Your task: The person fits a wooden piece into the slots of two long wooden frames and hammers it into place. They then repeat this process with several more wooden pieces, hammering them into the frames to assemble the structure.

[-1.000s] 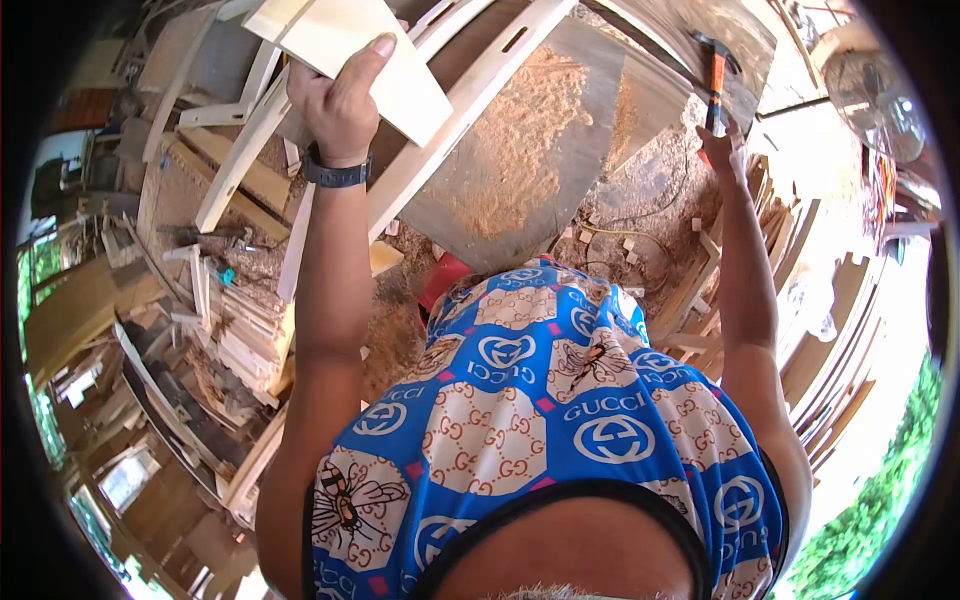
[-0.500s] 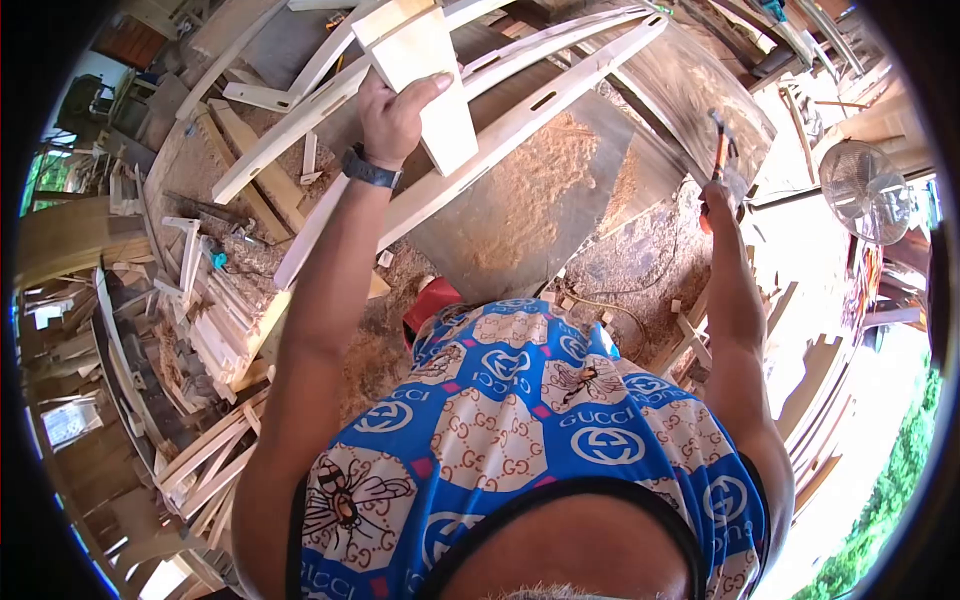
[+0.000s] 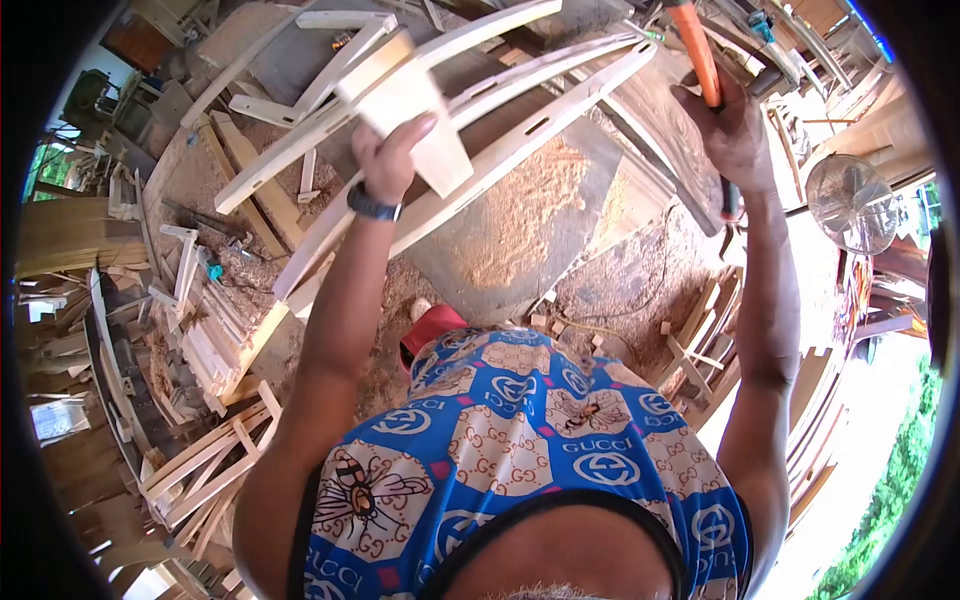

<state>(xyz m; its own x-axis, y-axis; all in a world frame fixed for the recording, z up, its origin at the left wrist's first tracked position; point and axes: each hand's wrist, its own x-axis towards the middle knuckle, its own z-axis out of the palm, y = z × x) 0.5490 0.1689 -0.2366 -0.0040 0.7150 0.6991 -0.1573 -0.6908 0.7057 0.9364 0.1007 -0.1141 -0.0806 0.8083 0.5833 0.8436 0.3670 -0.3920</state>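
Observation:
My left hand [image 3: 388, 165] grips a short, thick pale wooden board [image 3: 432, 135], thumb over its near face. The board is slightly blurred and overlaps a long wooden rail [image 3: 560, 112] with slots cut in it. Curved slotted wooden pieces [image 3: 520, 78] lie beyond the rail. Off to the right, my right hand [image 3: 735, 130] is closed round a hammer with an orange handle [image 3: 693, 45]. The handle points up and away from me, while dark metal shows below the hand, beside the wrist.
A sawdust-strewn dark panel [image 3: 450, 250] lies in front of me. Wood offcuts [image 3: 225, 330] are piled at left, and more timber strips [image 3: 700, 340] stand at right. A round fan [image 3: 850, 203] is at far right. A red object [image 3: 432, 328] sits near my body.
My right hand has risen and come nearer, and the hammer has swung round so its orange handle points away. My left hand and the board have shifted slightly left and down.

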